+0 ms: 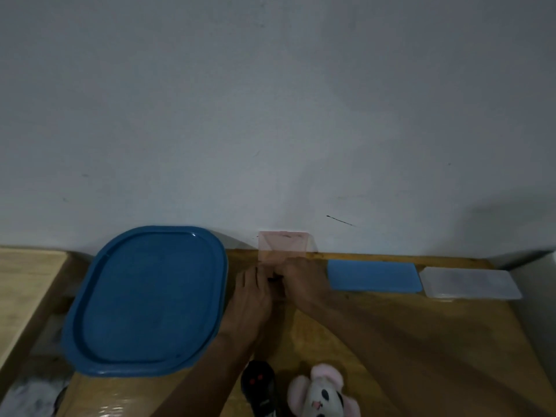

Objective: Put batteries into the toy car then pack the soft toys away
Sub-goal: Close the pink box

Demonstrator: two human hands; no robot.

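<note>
A pale grey-white wall [270, 100] fills most of the view and has some small dark marks. Below it stands a wooden table [376, 326]. The light is dim.

Two hands [251, 291] [304, 282], one soft toy [322, 395] — three lids [147, 299] [373, 276] [469, 282].

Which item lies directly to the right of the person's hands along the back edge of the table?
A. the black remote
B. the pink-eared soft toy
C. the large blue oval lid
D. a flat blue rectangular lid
D: the flat blue rectangular lid sits just right of the right hand by the wall, with a clear box beyond it.
</note>
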